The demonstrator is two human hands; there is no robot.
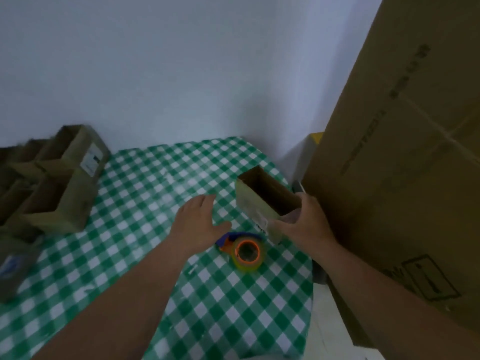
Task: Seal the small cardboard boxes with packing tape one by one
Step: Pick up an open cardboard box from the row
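Observation:
A small open cardboard box (253, 201) is held tilted just above the green checked table (161, 183), its open mouth facing up. My right hand (304, 222) grips its near end, thumb on the front face and fingers round the far side. My left hand (197, 222) hovers flat over the cloth, fingers spread, left of the box and holding nothing. A tape dispenser (245, 249) with an orange core, a yellowish roll and a blue handle lies on the table just below both hands.
Several open small boxes (65, 178) are stacked at the left edge of the table. A roll-like grey object (13, 268) sits blurred at the near left. A very large cardboard carton (405, 165) stands against the table's right side. A white wall lies behind.

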